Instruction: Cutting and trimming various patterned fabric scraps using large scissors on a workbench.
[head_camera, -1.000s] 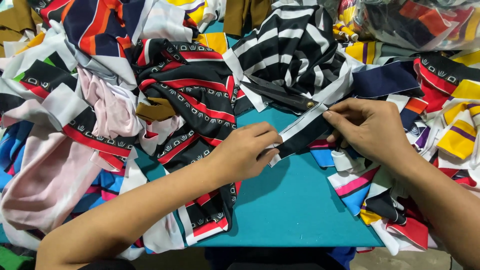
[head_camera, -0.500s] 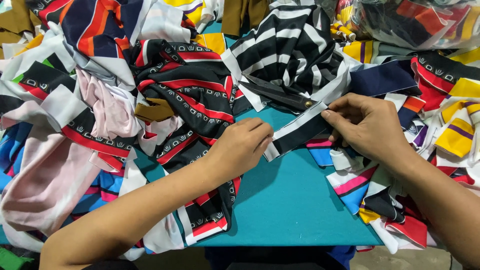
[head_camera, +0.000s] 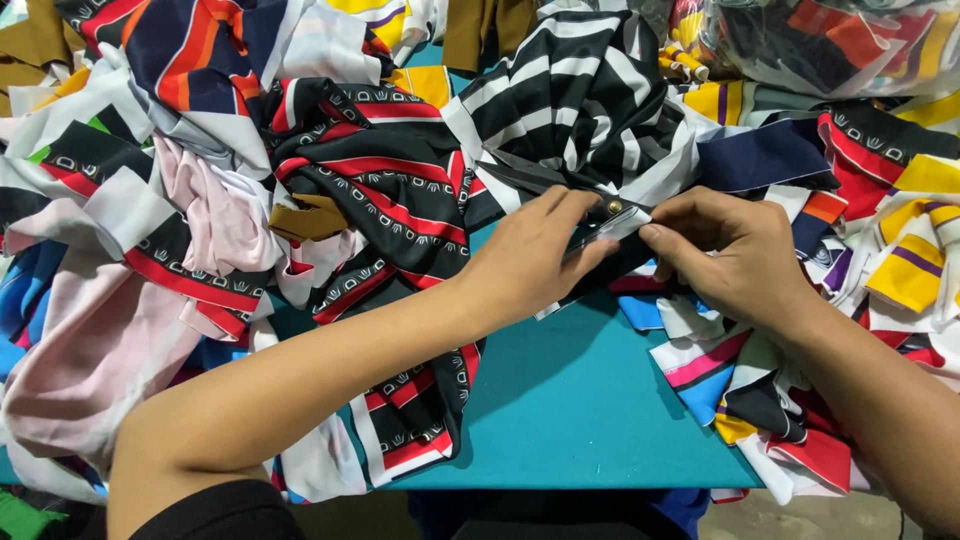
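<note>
Hands pinching a narrow strip of dark and white fabric above a teal table.

Left hand (head_camera: 530, 262) and right hand (head_camera: 735, 258) meet near the middle of the view, fingertips closed from both sides on the strip (head_camera: 608, 232), which lies between them at the far edge of the bare teal table (head_camera: 590, 400). Just behind the strip sits a black-and-white striped cloth (head_camera: 580, 90). Left of the hands spreads a black cloth with red bands (head_camera: 385, 190), beside pale pink fabric (head_camera: 95, 340). Right of the hands lie scraps in yellow, red and navy (head_camera: 890, 220). Whether the small round metal piece near the fingertips belongs to the strip is unclear.
</note>
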